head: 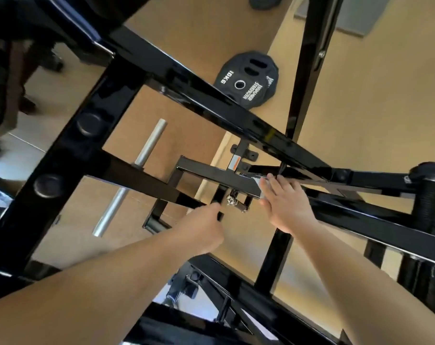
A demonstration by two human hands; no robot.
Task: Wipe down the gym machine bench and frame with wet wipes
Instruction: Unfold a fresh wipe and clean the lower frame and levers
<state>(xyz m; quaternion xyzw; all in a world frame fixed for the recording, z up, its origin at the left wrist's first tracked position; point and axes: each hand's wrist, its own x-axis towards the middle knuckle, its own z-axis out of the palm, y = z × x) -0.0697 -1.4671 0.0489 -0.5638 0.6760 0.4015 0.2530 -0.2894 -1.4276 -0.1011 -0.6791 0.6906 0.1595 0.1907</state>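
Observation:
I look down through the black steel frame (211, 100) of the gym machine onto a tan floor. My right hand (284, 205) lies with straight fingers on a low black crossbar (211, 171), pressing a white wet wipe (261, 186) that shows under the fingertips. My left hand (204, 230) reaches to a lower black bar beside a chrome bolt (232, 200); its fingers curl down out of sight, so I cannot tell whether they hold the bar. The bench pad is not clearly in view.
A black 10 kg weight plate (248, 79) lies on the floor behind the frame. A silver weight peg (129, 180) sticks out at the left. A black roller pad (430, 195) stands at the right edge. Chair legs (37, 78) are at upper left.

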